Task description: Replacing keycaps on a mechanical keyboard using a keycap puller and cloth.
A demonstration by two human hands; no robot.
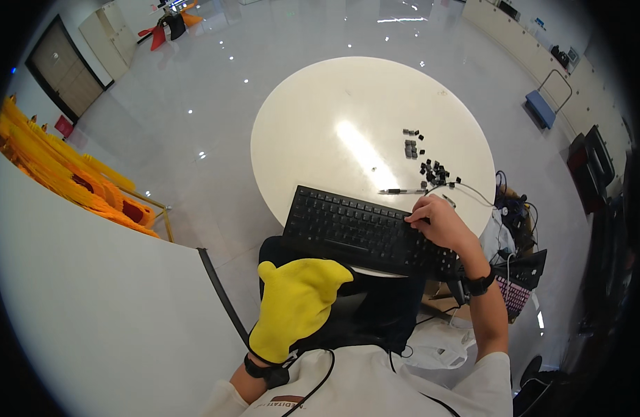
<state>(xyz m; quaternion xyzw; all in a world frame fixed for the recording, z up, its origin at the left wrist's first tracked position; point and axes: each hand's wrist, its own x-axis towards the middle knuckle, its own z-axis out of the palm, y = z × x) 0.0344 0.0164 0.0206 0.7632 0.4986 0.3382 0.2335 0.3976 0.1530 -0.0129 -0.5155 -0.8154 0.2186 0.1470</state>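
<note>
A black keyboard [337, 221] lies slightly tilted along the near edge of a round white table [302, 115]. My right hand [441, 221] is over its upper right part, with thumb and index finger pinched together by the keys. Whatever is between these fingertips is too small to make out. My left hand [296, 306] is inside a yellow mitten-like cover, resting over my lap just below the keyboard; its fingers are hidden. Beyond my right hand lie several loose dark keycaps [435, 170], some grouped in short rows, and a pen [401, 191].
A cable [476, 193] runs over the table's right edge. At the right are a pink-keyed keyboard [513, 297], tangled cords [514, 208] and a white plastic bag [438, 346]. A white panel [111, 299] stands at the left, and a blue trolley [541, 109] at the far right.
</note>
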